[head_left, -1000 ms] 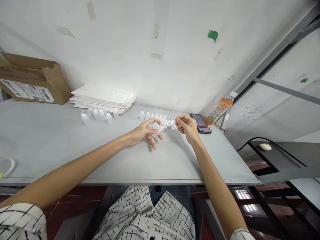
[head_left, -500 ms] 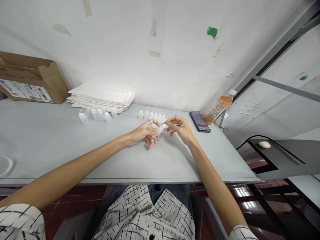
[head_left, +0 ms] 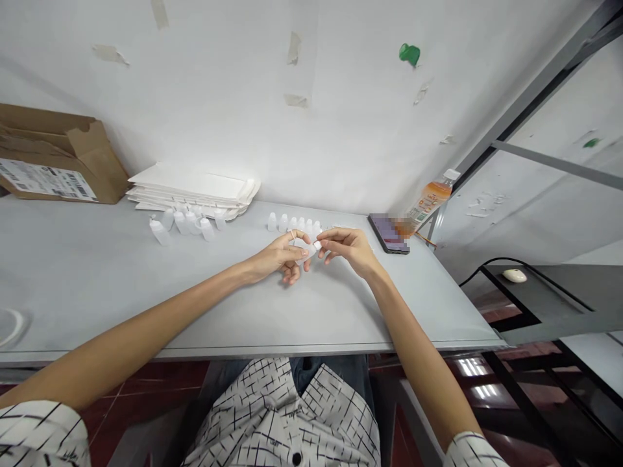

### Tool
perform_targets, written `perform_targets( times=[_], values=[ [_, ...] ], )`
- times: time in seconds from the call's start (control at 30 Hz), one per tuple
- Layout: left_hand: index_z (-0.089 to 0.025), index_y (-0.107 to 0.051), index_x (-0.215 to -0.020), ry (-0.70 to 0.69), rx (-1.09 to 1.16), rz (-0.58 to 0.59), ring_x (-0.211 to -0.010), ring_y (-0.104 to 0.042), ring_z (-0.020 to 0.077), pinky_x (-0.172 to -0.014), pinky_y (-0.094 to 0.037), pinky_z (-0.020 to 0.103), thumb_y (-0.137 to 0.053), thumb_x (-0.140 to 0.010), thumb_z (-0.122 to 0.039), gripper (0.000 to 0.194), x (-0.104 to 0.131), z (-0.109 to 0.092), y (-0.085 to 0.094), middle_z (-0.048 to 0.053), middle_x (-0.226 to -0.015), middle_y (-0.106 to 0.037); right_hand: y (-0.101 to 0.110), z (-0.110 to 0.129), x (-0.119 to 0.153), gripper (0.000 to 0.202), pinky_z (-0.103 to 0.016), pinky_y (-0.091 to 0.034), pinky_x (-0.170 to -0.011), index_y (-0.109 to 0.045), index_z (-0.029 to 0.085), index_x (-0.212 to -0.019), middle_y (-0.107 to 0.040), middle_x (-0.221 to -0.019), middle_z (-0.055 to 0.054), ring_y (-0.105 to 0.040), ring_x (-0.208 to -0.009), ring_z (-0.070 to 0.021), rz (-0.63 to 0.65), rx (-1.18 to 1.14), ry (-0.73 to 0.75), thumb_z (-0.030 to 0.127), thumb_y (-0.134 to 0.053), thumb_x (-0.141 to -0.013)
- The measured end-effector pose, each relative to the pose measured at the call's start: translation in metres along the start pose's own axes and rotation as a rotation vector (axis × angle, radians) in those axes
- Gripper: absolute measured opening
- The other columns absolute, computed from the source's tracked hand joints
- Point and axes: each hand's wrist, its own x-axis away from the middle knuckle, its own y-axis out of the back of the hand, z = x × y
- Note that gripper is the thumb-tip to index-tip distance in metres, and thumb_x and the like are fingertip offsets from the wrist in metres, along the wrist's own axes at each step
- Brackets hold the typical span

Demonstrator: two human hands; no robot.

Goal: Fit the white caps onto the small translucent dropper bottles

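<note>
A small translucent white squeeze bottle (head_left: 302,248) lies tilted between my two hands above the table. Its body is gripped by the thumb and fingers of my left hand (head_left: 282,256), with the neck pointing right. At the neck, my right hand (head_left: 351,250) pinches the white cap (head_left: 317,245) between thumb and index finger. Behind my hands stands a row of several small white bottles (head_left: 283,223). To the left, another group of several bottles with thin pointed tips (head_left: 182,222) stands on the table, one of them leaning.
A stack of white sheets or envelopes (head_left: 195,185) lies against the wall, beside an open cardboard box (head_left: 58,155). At the right are a phone (head_left: 384,232) and an orange drink bottle (head_left: 431,198). A white ring-shaped object (head_left: 14,327) sits at the left edge.
My right fingers have closed in on the bottle's neck and now pinch the white cap. My left hand keeps its hold on the bottle. The view has shifted slightly.
</note>
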Motion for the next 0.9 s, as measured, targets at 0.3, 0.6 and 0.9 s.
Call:
perform_targets(
  times=[0.3,0.6,0.9],
  values=[
    [-0.023,-0.042,-0.105,-0.049,-0.017,-0.014,-0.047,-0.063,0.0136,-0.041,-0.040,0.020,-0.065,-0.086,-0.044,0.036,-0.003,0.004,0.004,0.000,-0.075,-0.065,0.001,0.002,0.000,0.031,-0.032,-0.061,-0.066,-0.075,0.016,-0.084,-0.071,-0.071,-0.003,-0.070,-0.070,-0.0172,0.029,-0.005,-0.019,0.038,-0.085,-0.064],
    [-0.020,-0.047,-0.087,-0.165,-0.047,-0.380,-0.037,-0.041,0.0056,-0.038,-0.029,0.016,-0.051,-0.093,-0.048,0.029,-0.006,0.006,-0.002,-0.006,-0.056,-0.048,-0.018,-0.003,0.002,0.030,-0.038,-0.063,-0.074,-0.073,0.016,-0.085,-0.073,-0.072,-0.003,-0.072,-0.072,-0.0190,0.043,-0.073,0.007,0.034,-0.086,-0.063],
    [-0.021,-0.046,-0.085,-0.298,-0.482,-0.566,-0.049,-0.040,0.0100,-0.048,-0.032,0.020,-0.037,-0.099,-0.042,0.027,0.000,0.011,-0.001,-0.005,-0.059,-0.040,-0.024,-0.005,0.002,0.030,-0.034,-0.064,-0.070,-0.072,0.014,-0.089,-0.072,-0.078,-0.005,-0.074,-0.075,-0.0198,0.050,-0.041,0.010,0.036,-0.082,-0.070]
  ],
)
